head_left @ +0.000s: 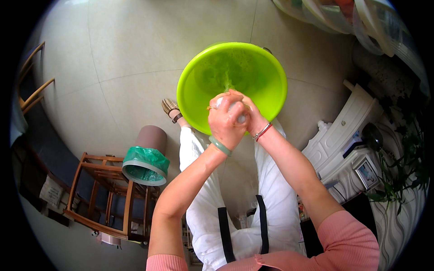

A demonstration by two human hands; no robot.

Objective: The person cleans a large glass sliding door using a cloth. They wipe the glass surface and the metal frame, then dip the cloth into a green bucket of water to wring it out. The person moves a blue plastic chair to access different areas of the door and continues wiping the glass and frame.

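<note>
My left hand [224, 123], with a ring and a green bangle [220, 147] at its wrist, is closed round a small white wad [242, 119], perhaps wet cloth; its kind is mostly hidden by fingers. Pressed against it, my right hand [256, 116] is closed on the same wad, with a red band and a metal bracelet [262, 131] at the wrist. Both are held together above the near part of a lime-green basin [272, 90]. A thin stream of water [228, 81] shows just beyond my fingers, and shallow bubbly water lies in the basin.
The basin stands on a tiled floor [131, 54], by my sandalled foot [170, 106]. To the left are a bin with a green liner [145, 156] and a wooden chair [101, 194]. White furniture [343, 122], a framed picture [367, 171] and a leafy plant [398, 180] are at right.
</note>
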